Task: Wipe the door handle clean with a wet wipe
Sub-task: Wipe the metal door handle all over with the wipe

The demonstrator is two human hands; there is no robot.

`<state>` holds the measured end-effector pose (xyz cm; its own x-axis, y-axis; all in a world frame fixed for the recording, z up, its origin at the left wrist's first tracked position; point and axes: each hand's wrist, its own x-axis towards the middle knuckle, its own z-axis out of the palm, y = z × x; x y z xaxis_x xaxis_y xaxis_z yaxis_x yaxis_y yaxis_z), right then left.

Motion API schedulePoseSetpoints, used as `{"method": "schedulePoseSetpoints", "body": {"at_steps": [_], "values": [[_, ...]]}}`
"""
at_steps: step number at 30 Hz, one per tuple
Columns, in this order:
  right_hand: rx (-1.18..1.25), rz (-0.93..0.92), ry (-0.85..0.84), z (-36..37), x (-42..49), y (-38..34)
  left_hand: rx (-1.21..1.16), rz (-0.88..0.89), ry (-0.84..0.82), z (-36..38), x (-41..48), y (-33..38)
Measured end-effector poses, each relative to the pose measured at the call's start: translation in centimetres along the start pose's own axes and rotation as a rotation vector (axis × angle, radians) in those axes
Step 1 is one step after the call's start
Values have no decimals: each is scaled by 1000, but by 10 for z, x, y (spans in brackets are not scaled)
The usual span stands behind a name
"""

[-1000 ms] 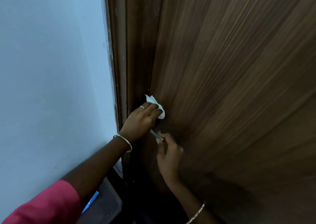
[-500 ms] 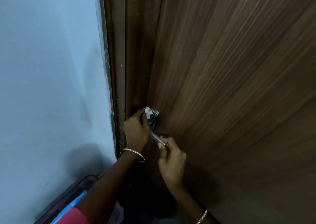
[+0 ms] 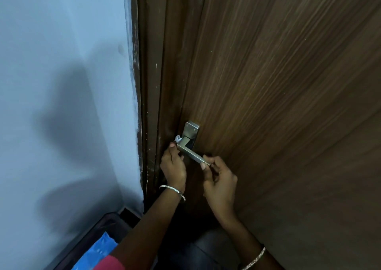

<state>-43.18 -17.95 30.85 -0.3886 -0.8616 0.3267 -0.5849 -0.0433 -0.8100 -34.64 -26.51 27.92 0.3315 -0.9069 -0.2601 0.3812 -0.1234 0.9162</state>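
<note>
Left hand [image 3: 172,167] pinches wet wipe [image 3: 178,139] against lever handle's [image 3: 192,155] neck; right hand [image 3: 219,180] steadies its tip; next, rub along the bar

1. One head-worn wide-angle view, looking forward and steeply down along the wooden door [image 3: 278,104].
2. It sits close; the hands appear low-centre.
3. Edges look bent, probably lens distortion.

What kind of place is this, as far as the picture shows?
Probably an indoor room or hallway in a home, though little is visible. A brown wooden door with a metal lever handle sits in a dark frame beside a pale blue painted wall.
</note>
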Motion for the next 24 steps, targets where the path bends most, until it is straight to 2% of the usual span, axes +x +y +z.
{"method": "schedulePoseSetpoints", "body": {"at_steps": [5,10,15,17,24], "values": [[7,4,-12,-2,0,-1,-175,-110,-9,0,8,-12],[22,-1,-13,-1,-2,0,-462,-391,42,3,13,-2],[23,-5,-4,0,-2,-1,-510,-640,-12,2,5,-4],[22,-5,-8,0,-1,0,-480,-623,-4,3,4,-5],[54,-8,11,0,-4,2,-449,-344,-25,-2,3,10]]}}
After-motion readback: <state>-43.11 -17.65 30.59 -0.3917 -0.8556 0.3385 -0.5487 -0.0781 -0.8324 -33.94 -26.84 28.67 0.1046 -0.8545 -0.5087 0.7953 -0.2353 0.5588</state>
